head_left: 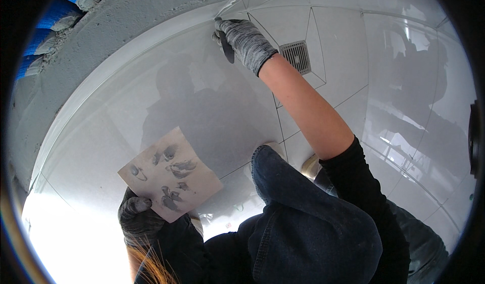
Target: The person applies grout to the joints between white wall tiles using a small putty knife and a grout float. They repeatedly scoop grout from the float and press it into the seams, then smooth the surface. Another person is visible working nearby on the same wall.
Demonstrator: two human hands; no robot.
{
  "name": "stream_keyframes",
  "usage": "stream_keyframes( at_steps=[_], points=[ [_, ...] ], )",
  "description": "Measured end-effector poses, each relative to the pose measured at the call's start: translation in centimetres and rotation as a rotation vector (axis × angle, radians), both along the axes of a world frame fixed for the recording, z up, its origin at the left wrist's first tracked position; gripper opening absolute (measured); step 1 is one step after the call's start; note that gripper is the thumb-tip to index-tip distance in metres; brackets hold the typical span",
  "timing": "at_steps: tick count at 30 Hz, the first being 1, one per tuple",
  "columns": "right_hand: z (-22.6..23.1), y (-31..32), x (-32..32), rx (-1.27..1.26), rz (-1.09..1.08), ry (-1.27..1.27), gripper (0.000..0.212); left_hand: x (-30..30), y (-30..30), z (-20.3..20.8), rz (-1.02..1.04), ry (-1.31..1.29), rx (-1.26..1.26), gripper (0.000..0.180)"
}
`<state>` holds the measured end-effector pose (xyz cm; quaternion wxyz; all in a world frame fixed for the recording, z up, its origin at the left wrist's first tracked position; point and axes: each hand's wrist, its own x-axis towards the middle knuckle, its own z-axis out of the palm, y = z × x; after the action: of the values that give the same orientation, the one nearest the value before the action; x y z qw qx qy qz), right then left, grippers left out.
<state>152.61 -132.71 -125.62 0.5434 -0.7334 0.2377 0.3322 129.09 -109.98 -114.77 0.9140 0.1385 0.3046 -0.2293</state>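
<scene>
My right hand, in a grey knitted glove, reaches to the far edge of the white tiles. Its fingers are closed around a slim dark tool with a rounded end; the tool's other end is hidden by the glove. The fingertips are close to the joint where the tiles meet a pale raised border. In my left hand, gloved in darker grey, is a square pale card, gripped at its near left corner with the thumb on top. Several smears of grey paste lie on the card.
A square metal floor drain sits right of my right wrist, among cut tiles. A rough grey cement ledge curves along the far left, with blue ribbed pieces beyond it. My bent knee rises between my arms. Shiny tiles stand at the right.
</scene>
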Motion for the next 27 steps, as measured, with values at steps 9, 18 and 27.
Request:
stream_keyframes(
  at_steps=[9, 18, 27],
  points=[
    [0.7, 0.0, 0.0, 0.041, -0.012, 0.007, 0.026, -0.1, 0.1, 0.1, 0.019, 0.039, 0.002, 0.061],
    [1.1, 0.4, 0.2, 0.202, -0.185, 0.034, 0.017, -0.2, -0.3, 0.2, 0.041, 0.095, -0.016, 0.063],
    [1.5, -0.1, 0.0, 0.340, -0.175, -0.029, 0.018, -0.8, 0.5, 1.1, 0.080, 0.169, -0.019, 0.066]
  ],
)
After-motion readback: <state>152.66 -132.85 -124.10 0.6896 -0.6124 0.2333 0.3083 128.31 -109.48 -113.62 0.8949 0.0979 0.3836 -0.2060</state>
